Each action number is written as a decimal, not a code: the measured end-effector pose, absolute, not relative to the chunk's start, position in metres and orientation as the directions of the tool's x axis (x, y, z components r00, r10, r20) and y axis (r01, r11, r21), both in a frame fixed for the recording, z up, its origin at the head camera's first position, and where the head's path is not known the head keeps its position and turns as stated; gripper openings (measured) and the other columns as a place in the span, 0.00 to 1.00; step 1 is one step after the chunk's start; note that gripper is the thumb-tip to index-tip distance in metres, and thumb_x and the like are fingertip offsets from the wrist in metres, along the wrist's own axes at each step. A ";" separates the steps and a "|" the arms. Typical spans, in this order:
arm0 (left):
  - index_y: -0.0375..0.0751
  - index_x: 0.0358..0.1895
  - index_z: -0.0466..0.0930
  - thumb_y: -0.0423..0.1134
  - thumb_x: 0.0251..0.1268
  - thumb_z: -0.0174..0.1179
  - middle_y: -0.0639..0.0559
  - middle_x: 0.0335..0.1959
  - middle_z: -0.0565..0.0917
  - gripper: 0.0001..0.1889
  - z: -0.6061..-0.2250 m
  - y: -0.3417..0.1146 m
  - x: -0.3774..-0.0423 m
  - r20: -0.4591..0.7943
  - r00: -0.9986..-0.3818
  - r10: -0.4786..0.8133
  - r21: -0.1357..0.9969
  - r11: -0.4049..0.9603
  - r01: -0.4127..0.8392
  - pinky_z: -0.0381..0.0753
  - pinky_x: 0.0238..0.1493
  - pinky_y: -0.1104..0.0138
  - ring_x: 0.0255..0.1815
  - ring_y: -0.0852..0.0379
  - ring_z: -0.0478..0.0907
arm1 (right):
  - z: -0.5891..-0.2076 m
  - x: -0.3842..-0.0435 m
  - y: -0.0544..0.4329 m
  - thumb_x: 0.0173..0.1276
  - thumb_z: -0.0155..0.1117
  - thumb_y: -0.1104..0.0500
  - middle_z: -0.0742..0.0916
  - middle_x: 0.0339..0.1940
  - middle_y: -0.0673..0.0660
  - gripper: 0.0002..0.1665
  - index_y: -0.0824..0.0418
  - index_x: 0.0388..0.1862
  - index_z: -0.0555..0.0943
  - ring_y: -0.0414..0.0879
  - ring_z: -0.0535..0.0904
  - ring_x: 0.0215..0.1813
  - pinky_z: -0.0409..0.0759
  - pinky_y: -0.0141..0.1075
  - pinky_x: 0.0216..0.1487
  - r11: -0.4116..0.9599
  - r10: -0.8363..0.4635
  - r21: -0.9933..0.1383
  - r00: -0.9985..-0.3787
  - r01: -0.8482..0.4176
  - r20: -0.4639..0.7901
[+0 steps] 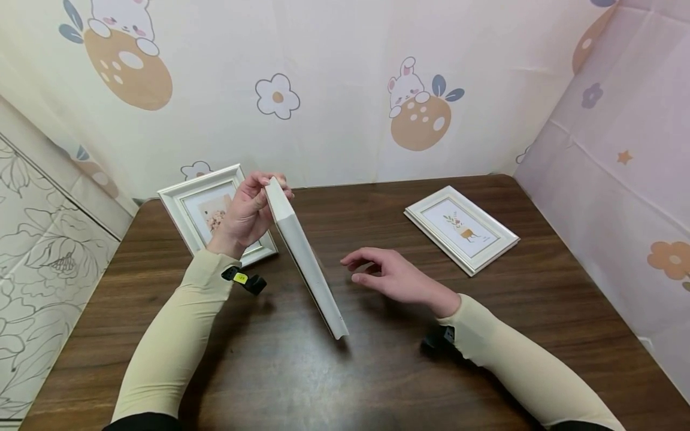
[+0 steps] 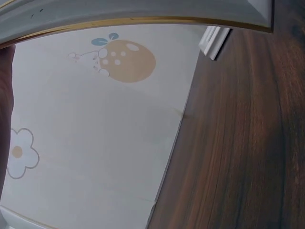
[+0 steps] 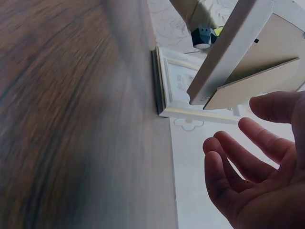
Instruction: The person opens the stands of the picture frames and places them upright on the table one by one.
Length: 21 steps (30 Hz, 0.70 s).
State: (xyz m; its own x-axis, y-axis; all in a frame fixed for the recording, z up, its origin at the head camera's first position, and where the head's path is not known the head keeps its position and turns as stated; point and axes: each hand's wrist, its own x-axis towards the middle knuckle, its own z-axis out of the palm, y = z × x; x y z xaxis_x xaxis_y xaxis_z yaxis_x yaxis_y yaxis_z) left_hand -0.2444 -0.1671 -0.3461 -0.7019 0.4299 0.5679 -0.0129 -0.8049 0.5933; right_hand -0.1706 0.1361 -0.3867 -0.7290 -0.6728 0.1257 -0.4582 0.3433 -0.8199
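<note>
In the head view, the left hand (image 1: 250, 211) pinches the upper end of a white photo frame (image 1: 308, 260), which tilts edge-on above the brown table (image 1: 280, 383) between both hands. The right hand (image 1: 396, 275), fingers loosely bent, holds nothing. A standing frame (image 1: 180, 214) is behind the left hand; a flat frame (image 1: 465, 230) lies to the right. In the left wrist view, the white photo frame's border crosses the top. In the right wrist view, the right hand's relaxed fingers spread near the back flap (image 3: 255, 88)

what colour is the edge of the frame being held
The held frame is white along its edge, clearest in the head view.
</note>
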 end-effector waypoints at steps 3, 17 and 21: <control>0.36 0.41 0.81 0.28 0.66 0.57 0.41 0.47 0.77 0.05 -0.347 -0.166 -0.245 0.567 -0.706 0.424 0.581 -0.814 -0.022 0.78 0.57 0.60 0.48 0.45 0.81 | -0.385 -0.170 0.131 0.71 0.65 0.61 0.85 0.55 0.56 0.16 0.55 0.57 0.81 0.44 0.80 0.55 0.80 0.40 0.54 0.324 -0.666 -0.824 -0.731 -0.465 0.150; 0.34 0.42 0.82 0.27 0.65 0.58 0.38 0.47 0.77 0.06 -0.348 -0.164 -0.244 0.572 -0.696 0.433 0.534 -0.841 -0.085 0.77 0.57 0.60 0.48 0.45 0.79 | -0.391 -0.175 0.107 0.66 0.69 0.67 0.85 0.57 0.58 0.14 0.65 0.50 0.82 0.45 0.80 0.58 0.80 0.43 0.54 0.100 -0.602 -0.905 -0.749 -0.413 0.276; 0.34 0.42 0.82 0.27 0.65 0.58 0.38 0.47 0.77 0.06 -0.348 -0.164 -0.245 0.569 -0.698 0.435 0.530 -0.843 -0.093 0.78 0.57 0.60 0.48 0.45 0.79 | -0.394 -0.176 0.101 0.64 0.71 0.67 0.84 0.58 0.59 0.16 0.66 0.51 0.81 0.46 0.79 0.59 0.80 0.46 0.56 0.071 -0.616 -0.907 -0.733 -0.415 0.287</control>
